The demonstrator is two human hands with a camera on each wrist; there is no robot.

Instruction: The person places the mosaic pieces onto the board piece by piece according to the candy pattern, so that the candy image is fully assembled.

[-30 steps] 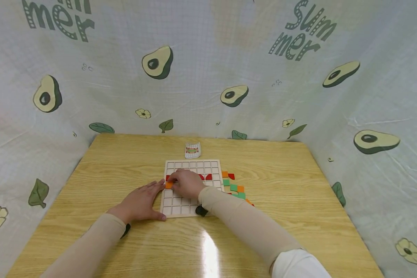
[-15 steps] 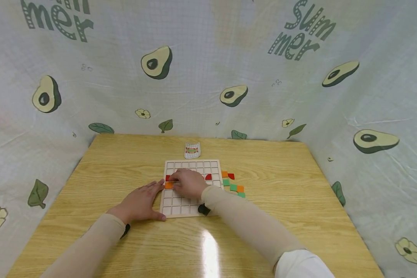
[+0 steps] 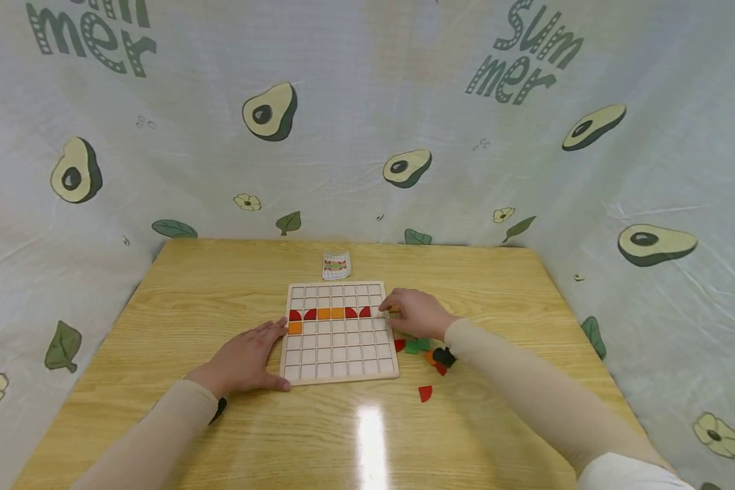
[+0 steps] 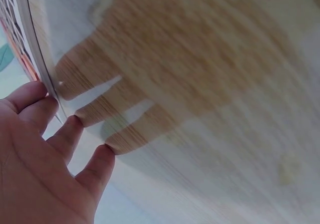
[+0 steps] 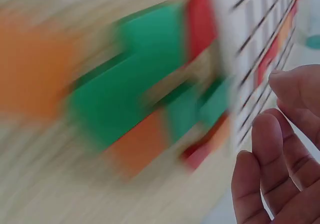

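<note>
A white gridded board [image 3: 339, 354] in a pale frame lies on the table. One row holds red rounded tiles [image 3: 310, 314] at both sides with two orange square tiles [image 3: 331, 313] between them. Below that row's left end sits a single orange square tile [image 3: 295, 328]. My left hand [image 3: 245, 357] rests at the board's left edge, fingers extended and thumb by the near corner. Over the right edge hovers my right hand [image 3: 419, 314]; in the right wrist view its thumb and fingers are parted with nothing between them. Loose green tiles [image 5: 125, 84] lie beneath it.
A small printed pattern card [image 3: 336, 265] lies beyond the board. Several loose red, orange and green tiles [image 3: 418, 346] are scattered along the right side, partly hidden by my arm. One red quarter-round tile [image 3: 425, 393] lies nearer the front. A patterned cloth [image 3: 343, 136] hangs behind the table.
My right hand has moved right, from the board's left part to its right edge, uncovering the tile row. The left hand stays at the left edge. The head view has shifted slightly.
</note>
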